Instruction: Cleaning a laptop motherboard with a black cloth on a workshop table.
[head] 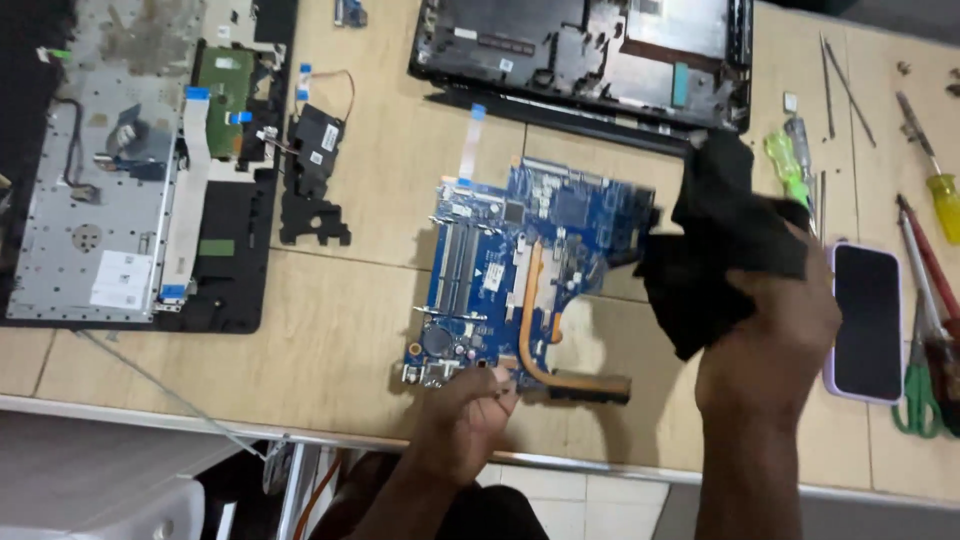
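Lying flat near the middle of the wooden counter (340, 330), component side up: a blue laptop motherboard (520, 260) with a copper heat pipe (535, 330) curving down toward the near edge. Pinned at its near corner by the left hand (465, 420), fingers curled together and pressed on the board edge just beside the pipe's end. Hovering at the board's right side, the right hand (770, 340), grip closed around a bunched black cloth (720, 245) that hangs over the board's right edge, blurred.

Risks, as a judgement: cloth fibres snagging on small parts or connectors and lifting them; the board sliding or flexing if the left-hand hold at one corner slips; the heat pipe bending under sideways pressure.

Further out: an opened black laptop base (590, 60) at the far edge, a stripped keyboard chassis (110, 200) at far left, a loose black speaker bracket (315, 180) between them. At right, well apart from the board: a phone (865, 320) face up, green-handled scissors (915, 390), a green screwdriver (795, 165), a yellow-handled one (935, 180).
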